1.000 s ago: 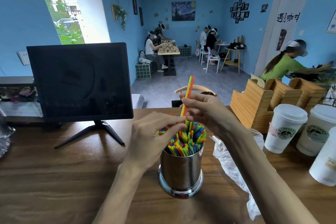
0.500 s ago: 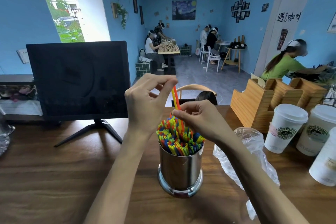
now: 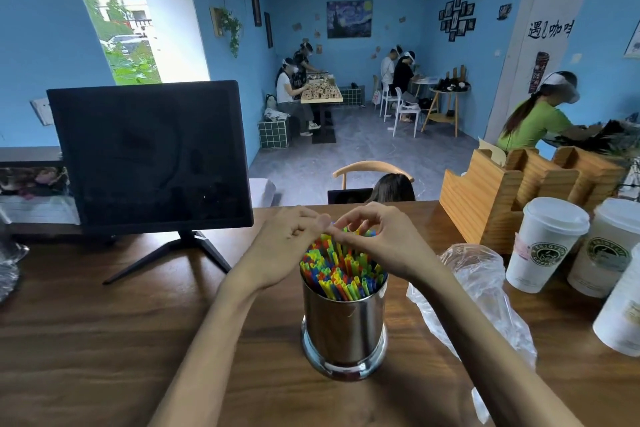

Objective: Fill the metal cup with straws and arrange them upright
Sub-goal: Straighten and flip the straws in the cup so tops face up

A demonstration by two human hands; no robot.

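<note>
Left hand (image 3: 289,246) dropped from raised pinch; both hands' curled fingertips press straws (image 3: 341,270), right hand (image 3: 379,243) too; nothing gripped. Metal cup (image 3: 344,326) packed, straws upright.

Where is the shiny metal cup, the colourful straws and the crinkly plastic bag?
Shiny metal cup (image 3: 344,326), head view, middle of its front wall.
Colourful plastic straws (image 3: 341,274), head view, open tops of the bundle.
Crinkly clear plastic bag (image 3: 474,274), head view, its upper bulge.

Shiny metal cup (image 3: 344,329), packed upright coloured straws (image 3: 341,272)

Wooden tabletop (image 3: 104,340) carries: metal cup (image 3: 344,329), monitor (image 3: 150,156), plastic bag (image 3: 481,291), paper cups (image 3: 545,243), wooden holder (image 3: 491,198).
</note>
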